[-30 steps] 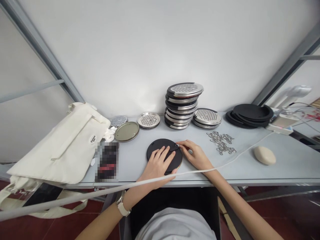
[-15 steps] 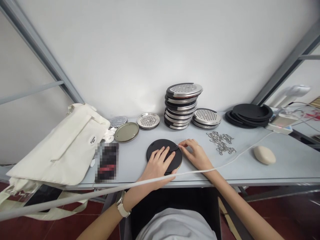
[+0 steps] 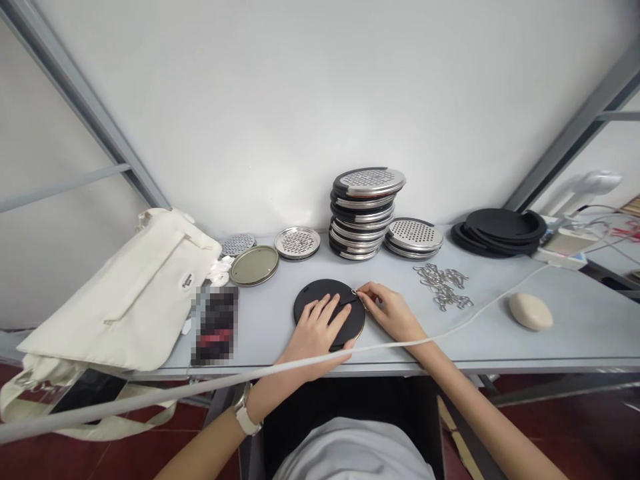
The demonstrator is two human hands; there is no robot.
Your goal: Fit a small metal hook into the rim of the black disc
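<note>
A round black disc (image 3: 315,291) lies on the table in front of me. My left hand (image 3: 320,327) rests flat on its top with the fingers spread, the thumb by the near rim. At the disc's upper right edge, my right hand (image 3: 390,312) is closed in a pinch on a small metal wire clip (image 3: 355,292). Part of that clip is hidden by the fingertips. To the right of this hand lies a loose pile of similar metal clips (image 3: 443,287).
Behind the disc stands a tall stack of round graters (image 3: 363,220), with a shorter grater stack (image 3: 414,237) beside it. Black discs (image 3: 500,230) are piled at right, near a beige mouse-shaped object (image 3: 531,312). A white cable (image 3: 310,359) crosses in front. A cream bag (image 3: 135,287) lies left.
The right fingers have shifted slightly at the disc's edge, and a bit more of the metal clip shows. My left hand stays in place on the disc.
</note>
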